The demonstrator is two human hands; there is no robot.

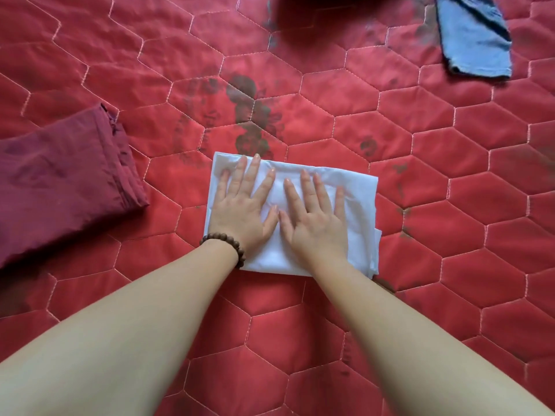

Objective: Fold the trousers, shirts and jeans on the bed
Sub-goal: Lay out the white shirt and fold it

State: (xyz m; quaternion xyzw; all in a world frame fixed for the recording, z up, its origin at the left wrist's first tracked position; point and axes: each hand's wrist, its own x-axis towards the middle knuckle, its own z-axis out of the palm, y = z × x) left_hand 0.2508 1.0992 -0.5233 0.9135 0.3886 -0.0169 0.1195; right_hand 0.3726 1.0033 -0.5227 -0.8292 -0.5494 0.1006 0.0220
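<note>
A white garment [357,190] lies folded into a small rectangle in the middle of the red quilted bed [420,145]. My left hand [244,205], with a wooden bead bracelet at the wrist, presses flat on its left half, fingers spread. My right hand [315,217] presses flat on the middle of it, fingers apart, its thumb touching the left thumb. Neither hand grips the cloth. A folded maroon garment [66,187] rests at the left. A blue denim piece [477,40] lies at the far right top.
The red bedcover has white hexagon stitching and dark floral prints near the centre [252,115]. A dark shadowed patch [300,16] sits at the top edge.
</note>
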